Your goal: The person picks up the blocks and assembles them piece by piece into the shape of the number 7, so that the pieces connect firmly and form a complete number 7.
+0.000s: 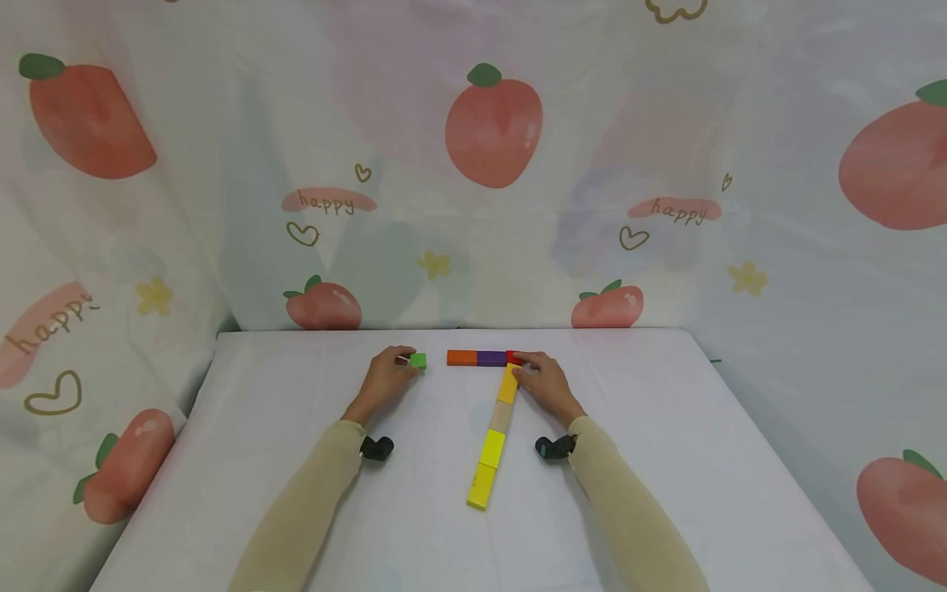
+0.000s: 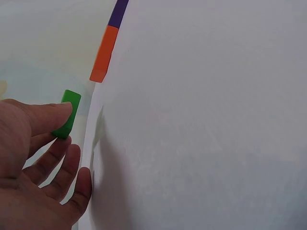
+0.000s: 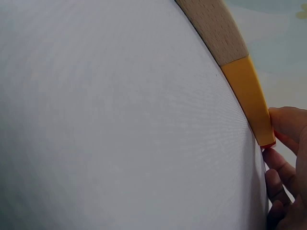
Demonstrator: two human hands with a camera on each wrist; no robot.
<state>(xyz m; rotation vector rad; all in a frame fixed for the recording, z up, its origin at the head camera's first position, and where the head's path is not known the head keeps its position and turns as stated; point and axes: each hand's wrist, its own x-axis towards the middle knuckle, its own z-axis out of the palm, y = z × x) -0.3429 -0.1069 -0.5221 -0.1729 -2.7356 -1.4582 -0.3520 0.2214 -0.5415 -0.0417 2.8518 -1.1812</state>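
Observation:
My left hand (image 1: pixel 386 380) pinches a small green block (image 1: pixel 418 361) between thumb and fingers, left of the row of blocks. Beyond a gap from it lie an orange block (image 1: pixel 462 358), a purple block (image 1: pixel 491 358) and a red block (image 1: pixel 510 357), end to end. At the red block, my right hand (image 1: pixel 549 386) grips with thumb and fingers, which partly cover it. The thumb also touches the amber block (image 3: pixel 247 93) that slants toward the front from there. A bare wood block (image 1: pixel 501 417) follows, then two yellow blocks (image 1: pixel 491 449), joined in one line.
The blocks lie on a white-covered table (image 1: pixel 636 510). A patterned cloth backdrop (image 1: pixel 496 247) rises behind its far edge and along the sides. A dark wrist camera (image 1: pixel 379 449) sits at the left cuff, another dark camera (image 1: pixel 553 447) at the right.

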